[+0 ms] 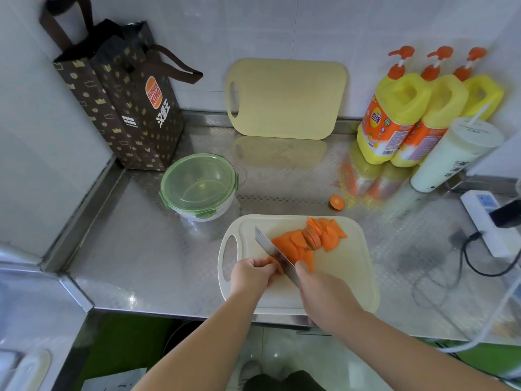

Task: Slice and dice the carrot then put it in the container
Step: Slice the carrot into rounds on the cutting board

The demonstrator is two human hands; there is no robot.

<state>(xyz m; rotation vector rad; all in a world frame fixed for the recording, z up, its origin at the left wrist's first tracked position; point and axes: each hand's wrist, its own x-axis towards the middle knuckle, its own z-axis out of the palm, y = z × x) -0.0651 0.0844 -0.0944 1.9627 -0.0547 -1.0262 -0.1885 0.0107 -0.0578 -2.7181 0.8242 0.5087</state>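
Many flat carrot slices [298, 244]; stub [273, 261]; steel knife [266, 242].

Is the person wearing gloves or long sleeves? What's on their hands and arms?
No gloves. The left hand and right hand are bare, with no rings showing. The left arm and right arm are bare too, as far as the picture reaches: no sleeves, watch or bracelet.
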